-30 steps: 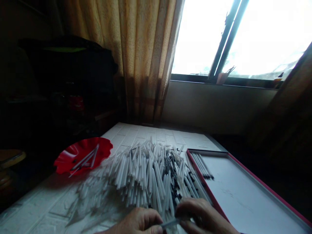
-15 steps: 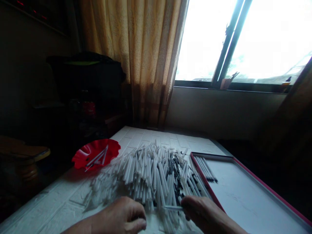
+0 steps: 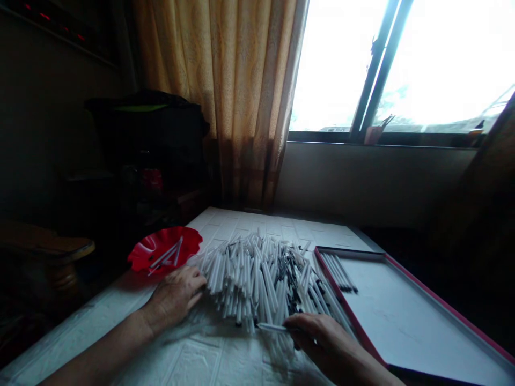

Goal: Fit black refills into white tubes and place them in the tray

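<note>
A large heap of thin, translucent white pen-like tubes, some with black ends, lies on the table. My left hand is at the heap's left edge, fingers stretched out and slightly apart, with nothing seen in them. Between the closed fingers of my right hand is one clear tube, pointing left in front of the heap. To the right, a shallow red-edged tray holds several tubes side by side, their black ends toward me.
A red wavy-rimmed bowl with a few tubes in it stands left of the heap. The table has a white brick-pattern cover. Behind it hang a tan curtain and a window. A wooden stool stands at the left.
My left hand has moved left and away from me to the heap's edge, its fingers opening out. My right hand, still holding the tube, has shifted slightly left and up.
</note>
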The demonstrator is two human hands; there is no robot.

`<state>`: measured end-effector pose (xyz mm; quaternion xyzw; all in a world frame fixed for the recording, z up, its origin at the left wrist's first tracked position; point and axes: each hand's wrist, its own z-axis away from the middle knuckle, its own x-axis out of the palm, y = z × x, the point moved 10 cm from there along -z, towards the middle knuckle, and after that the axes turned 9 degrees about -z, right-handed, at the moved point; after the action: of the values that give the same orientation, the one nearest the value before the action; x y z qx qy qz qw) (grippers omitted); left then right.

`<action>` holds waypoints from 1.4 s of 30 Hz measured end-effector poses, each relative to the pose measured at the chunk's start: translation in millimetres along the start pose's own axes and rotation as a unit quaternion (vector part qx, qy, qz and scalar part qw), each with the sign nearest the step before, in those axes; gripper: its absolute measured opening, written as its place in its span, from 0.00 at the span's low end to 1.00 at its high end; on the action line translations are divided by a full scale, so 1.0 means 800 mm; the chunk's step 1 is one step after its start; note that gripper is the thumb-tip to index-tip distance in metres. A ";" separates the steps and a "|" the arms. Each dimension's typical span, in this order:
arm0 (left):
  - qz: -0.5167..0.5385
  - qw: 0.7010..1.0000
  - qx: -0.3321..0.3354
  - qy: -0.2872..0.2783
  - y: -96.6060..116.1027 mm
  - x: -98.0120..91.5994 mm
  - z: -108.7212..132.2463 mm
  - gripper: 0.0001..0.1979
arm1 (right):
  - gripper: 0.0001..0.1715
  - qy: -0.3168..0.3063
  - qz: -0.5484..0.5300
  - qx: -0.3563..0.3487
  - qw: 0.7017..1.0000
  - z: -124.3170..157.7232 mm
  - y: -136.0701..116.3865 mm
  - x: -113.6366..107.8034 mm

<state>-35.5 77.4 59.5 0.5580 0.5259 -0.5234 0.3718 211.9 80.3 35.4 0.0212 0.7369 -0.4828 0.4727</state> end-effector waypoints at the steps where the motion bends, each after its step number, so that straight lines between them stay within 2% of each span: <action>1: -0.003 1.000 0.007 -0.003 0.004 -0.002 -0.001 0.10 | 0.14 -0.005 -0.001 0.005 1.000 0.000 0.000 0.001; 6: -0.004 0.999 0.032 -0.005 0.007 -0.003 -0.006 0.08 | 0.16 -0.020 -0.011 0.031 0.999 0.000 0.000 0.004; 9: 0.006 1.000 0.025 0.010 -0.011 -0.004 -0.006 0.09 | 0.17 -0.017 -0.023 0.031 0.999 0.001 -0.003 0.001; 13: 0.026 0.999 -0.002 0.039 -0.037 -0.017 0.001 0.17 | 0.17 -0.010 -0.028 0.027 0.999 0.000 -0.006 -0.002; 16: 0.127 0.989 0.011 0.074 -0.018 -0.031 0.004 0.18 | 0.15 0.012 -0.039 0.023 0.999 -0.002 -0.004 -0.005; 18: 0.261 0.960 0.018 0.097 0.009 -0.035 0.000 0.15 | 0.16 0.039 -0.058 0.021 0.997 -0.003 -0.001 -0.009; 20: 0.399 0.914 0.007 0.077 0.041 -0.024 -0.015 0.13 | 0.18 0.071 -0.091 0.009 0.993 -0.005 0.000 -0.015; 21: 0.477 0.877 0.002 0.053 0.059 -0.015 -0.024 0.14 | 0.19 0.088 -0.111 0.001 0.990 -0.005 0.001 -0.018; 23: 0.636 0.770 -0.037 0.040 0.082 0.003 -0.043 0.19 | 0.23 0.117 -0.145 -0.014 0.982 -0.007 0.002 -0.024; 24: 0.682 0.729 -0.050 0.032 0.093 0.011 -0.051 0.21 | 0.24 0.125 -0.156 -0.016 0.980 -0.007 0.004 -0.025; 27: 0.732 0.677 -0.077 0.027 0.107 0.029 -0.061 0.23 | 0.25 0.132 -0.170 -0.014 0.977 -0.008 0.009 -0.022; 30: 0.768 0.629 -0.118 0.006 0.106 0.054 -0.053 0.24 | 0.24 0.105 -0.157 -0.015 0.982 -0.009 0.012 -0.010; 33: 0.791 0.597 -0.136 -0.019 0.106 0.071 -0.044 0.23 | 0.21 0.083 -0.125 -0.012 0.989 -0.011 0.015 0.001; 36: 0.801 0.584 -0.128 -0.030 0.108 0.075 -0.041 0.22 | 0.20 0.087 -0.121 -0.002 0.989 -0.012 0.022 0.003; 39: 0.797 0.590 -0.124 -0.034 0.110 0.074 -0.041 0.22 | 0.20 0.082 -0.129 -0.003 0.988 -0.013 0.023 0.004; 42: 0.782 0.609 -0.126 -0.040 0.111 0.071 -0.040 0.23 | 0.19 0.078 -0.129 -0.001 0.989 -0.012 0.023 0.007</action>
<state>51.9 104.1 -2.4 0.6836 -0.0647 0.0159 0.7268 211.0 94.7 19.8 -0.0365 0.7685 -0.5358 0.3478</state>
